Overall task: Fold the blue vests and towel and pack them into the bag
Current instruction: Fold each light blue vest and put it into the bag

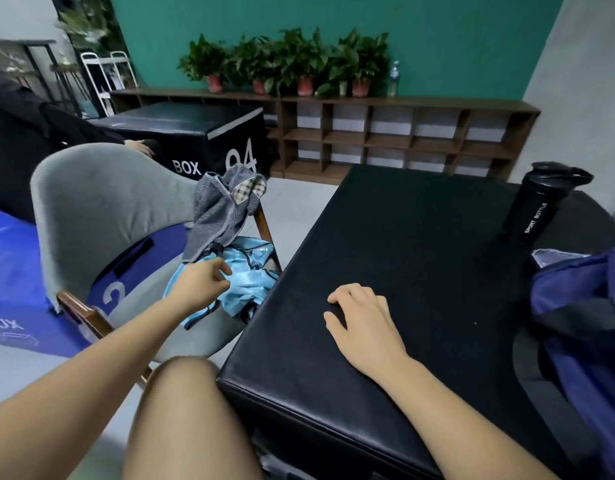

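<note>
The crumpled blue vests [245,284] lie on the grey chair [91,202] seat, partly under the draped striped towel [223,209], with the left hand [204,282] curled at them, grip unconfirmed, and the right hand [365,317] resting slack-fingered on the desk [420,254], so lifting the vests could drag the towel to the floor.

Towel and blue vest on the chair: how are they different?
The towel is grey with stripes and a checked patch; the vest is plain light blue with dark edging. The towel is draped higher up; the vest lies crumpled lower, on the seat of the chair. The left hand is over the vest, not the towel. Both are unfolded on that chair.
</note>
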`<action>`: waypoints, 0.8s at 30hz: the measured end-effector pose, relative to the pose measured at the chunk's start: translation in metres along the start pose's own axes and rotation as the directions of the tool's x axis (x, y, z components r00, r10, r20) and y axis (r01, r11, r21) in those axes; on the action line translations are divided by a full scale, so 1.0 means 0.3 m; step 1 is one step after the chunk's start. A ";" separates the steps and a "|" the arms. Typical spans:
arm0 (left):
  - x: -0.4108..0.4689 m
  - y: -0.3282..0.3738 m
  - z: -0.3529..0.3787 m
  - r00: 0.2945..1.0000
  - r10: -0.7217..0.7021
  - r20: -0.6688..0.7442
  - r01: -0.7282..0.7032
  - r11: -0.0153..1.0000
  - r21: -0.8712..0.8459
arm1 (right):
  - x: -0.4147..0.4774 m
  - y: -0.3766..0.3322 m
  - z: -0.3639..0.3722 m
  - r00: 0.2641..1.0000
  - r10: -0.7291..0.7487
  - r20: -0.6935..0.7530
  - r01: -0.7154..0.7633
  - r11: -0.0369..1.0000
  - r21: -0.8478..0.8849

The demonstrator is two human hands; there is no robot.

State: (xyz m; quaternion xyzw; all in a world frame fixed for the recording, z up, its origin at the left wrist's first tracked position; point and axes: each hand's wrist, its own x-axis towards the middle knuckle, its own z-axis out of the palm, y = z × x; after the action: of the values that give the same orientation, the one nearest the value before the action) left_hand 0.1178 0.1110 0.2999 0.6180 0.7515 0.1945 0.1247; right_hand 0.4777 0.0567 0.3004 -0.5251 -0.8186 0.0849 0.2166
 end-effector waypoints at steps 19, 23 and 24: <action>0.134 -0.040 0.138 0.999 0.027 0.017 -0.030 0.975 0.221 | -0.016 0.019 0.018 0.998 -0.015 -0.053 0.015 1.000 0.008; 0.120 -0.016 0.017 0.991 0.102 -0.085 -0.088 0.984 0.155 | -0.018 0.015 0.017 0.998 -0.016 -0.061 0.017 1.000 0.010; 0.118 -0.005 -0.023 0.988 0.117 -0.105 -0.100 0.983 0.155 | -0.018 0.014 0.016 0.998 -0.013 -0.063 0.014 1.000 0.013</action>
State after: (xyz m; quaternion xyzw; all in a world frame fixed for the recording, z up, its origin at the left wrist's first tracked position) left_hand 0.1063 0.1443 0.3073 0.6535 0.7350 0.1792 0.0242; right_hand 0.4810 0.0541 0.2930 -0.5205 -0.8143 0.0724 0.2465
